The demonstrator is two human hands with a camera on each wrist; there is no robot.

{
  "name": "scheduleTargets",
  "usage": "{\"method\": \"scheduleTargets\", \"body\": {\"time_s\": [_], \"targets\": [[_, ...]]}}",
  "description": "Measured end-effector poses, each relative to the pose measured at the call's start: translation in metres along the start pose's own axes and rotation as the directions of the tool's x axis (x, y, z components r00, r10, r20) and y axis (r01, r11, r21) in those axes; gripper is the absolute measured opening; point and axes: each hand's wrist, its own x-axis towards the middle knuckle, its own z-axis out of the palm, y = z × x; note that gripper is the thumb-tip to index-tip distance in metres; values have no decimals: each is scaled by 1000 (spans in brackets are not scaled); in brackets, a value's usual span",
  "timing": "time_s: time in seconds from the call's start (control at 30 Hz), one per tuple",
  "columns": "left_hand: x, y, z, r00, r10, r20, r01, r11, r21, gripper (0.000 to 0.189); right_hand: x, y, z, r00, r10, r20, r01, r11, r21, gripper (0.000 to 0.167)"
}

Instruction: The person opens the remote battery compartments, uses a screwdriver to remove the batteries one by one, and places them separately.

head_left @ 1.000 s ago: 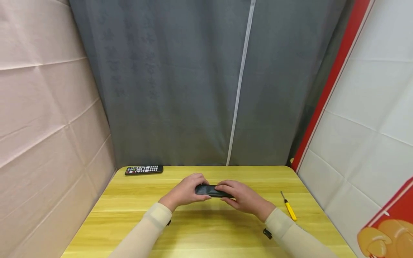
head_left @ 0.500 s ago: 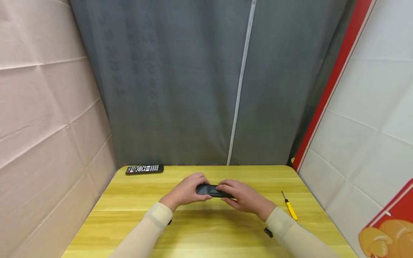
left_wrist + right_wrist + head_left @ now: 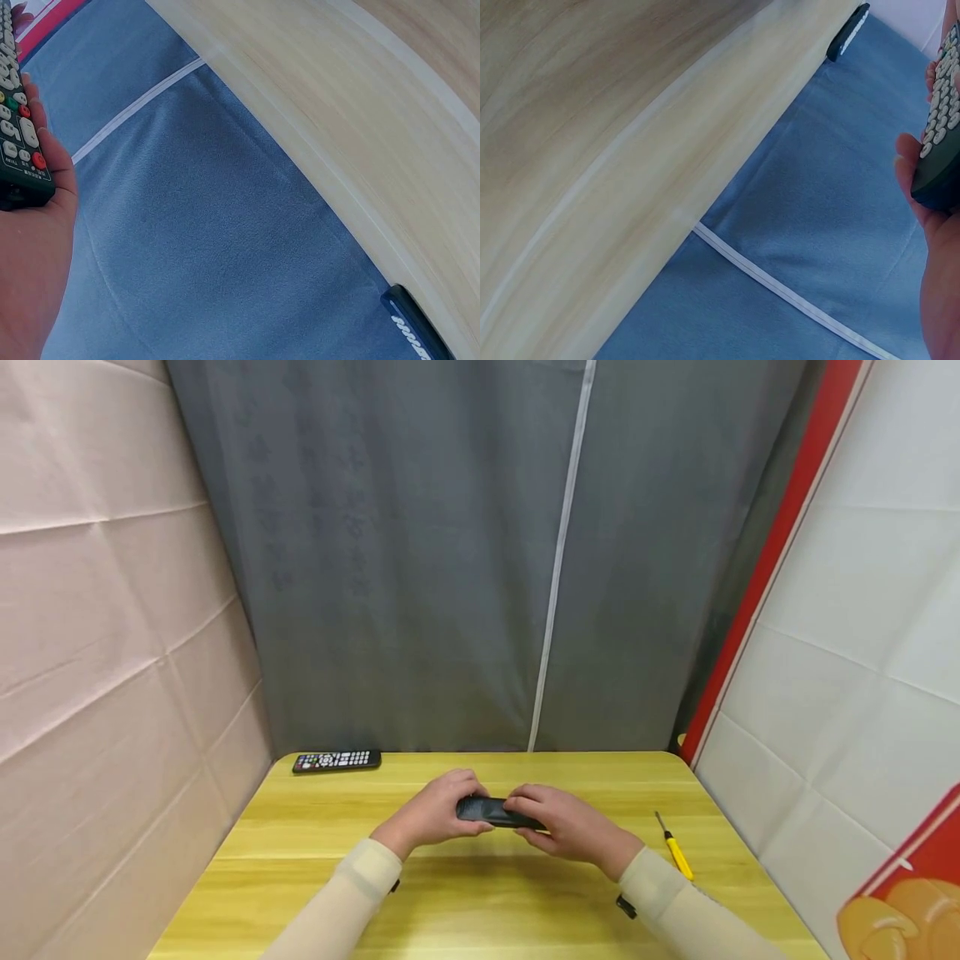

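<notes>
Both hands hold a black remote control [image 3: 483, 811] above the middle of the table, its plain back facing the head camera. My left hand [image 3: 431, 817] grips the left end, fingers at the far edge and thumb at the near edge. At the other end my right hand [image 3: 573, 828] grips it likewise, fingertips lying on the back. The left wrist view shows the button side of the remote [image 3: 16, 142], with white, red, green and yellow keys, against the palm. White keys on the remote [image 3: 941, 150] also appear in the right wrist view.
A second black remote [image 3: 337, 762] lies button side up at the table's back left corner. A screwdriver [image 3: 677, 852] with a yellow handle lies on the right. Behind the wooden table [image 3: 300, 852] hangs a grey curtain [image 3: 405, 568]; pale panels stand on both sides.
The head view has shifted slightly, so table and hands sit a little lower in it. Both hands keep the same hold on the remote.
</notes>
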Motion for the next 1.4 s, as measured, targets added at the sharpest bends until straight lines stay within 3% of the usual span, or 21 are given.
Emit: {"method": "scheduleTargets", "body": {"time_s": [0.6, 1.13, 1.4], "targets": [[4, 2, 4, 999, 42, 4, -42, 999, -4, 32, 7, -1, -6, 999, -53, 10, 54, 996, -75, 31], [4, 0, 6, 999, 33, -6, -33, 999, -12, 31, 10, 0, -8, 999, -21, 28, 22, 999, -40, 34], [2, -1, 5, 1000, 22, -18, -22, 999, -25, 34, 7, 0, -9, 998, 46, 45, -46, 999, -11, 29]]}}
